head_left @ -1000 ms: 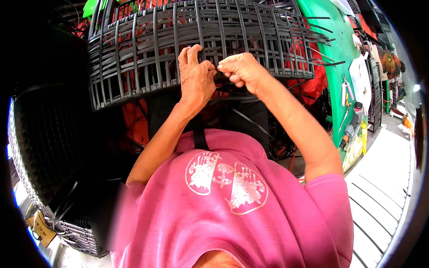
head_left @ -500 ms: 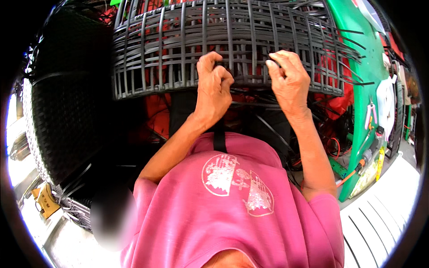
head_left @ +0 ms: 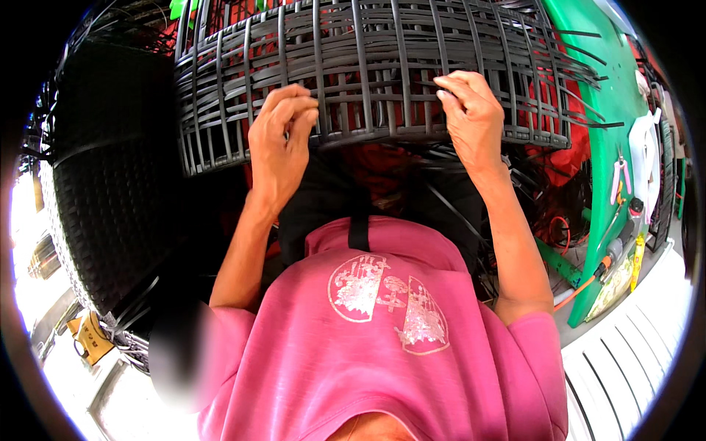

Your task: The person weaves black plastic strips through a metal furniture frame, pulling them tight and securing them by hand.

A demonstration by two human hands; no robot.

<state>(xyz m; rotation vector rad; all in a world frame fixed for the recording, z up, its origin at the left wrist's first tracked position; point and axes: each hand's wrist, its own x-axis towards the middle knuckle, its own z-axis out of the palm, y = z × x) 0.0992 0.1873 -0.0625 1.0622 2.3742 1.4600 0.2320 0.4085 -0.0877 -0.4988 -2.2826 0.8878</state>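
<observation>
A half-woven panel of black flat strips (head_left: 382,73) lies across in front of me, with long uprights crossed by many loose-looking strips. My left hand (head_left: 282,143) is at the lower left part of the weave, its fingers curled and thumb closed against them on a black strip. Over at the lower right of the panel, my right hand (head_left: 472,121) pinches a black strip between thumb and fingertips. The strip ends at the fingertips are partly hidden by the fingers and the other strips.
Loose strip ends stick out at the panel's right. Beside it stands a green board (head_left: 596,220) with pink-handled pliers (head_left: 621,180) and other tools. A large dark woven piece (head_left: 103,213) stands at my left. A white slatted surface (head_left: 625,360) is at the lower right.
My left hand has moved left along the panel, away from the right hand. The right hand has shifted slightly up. The panel has tilted a little.
</observation>
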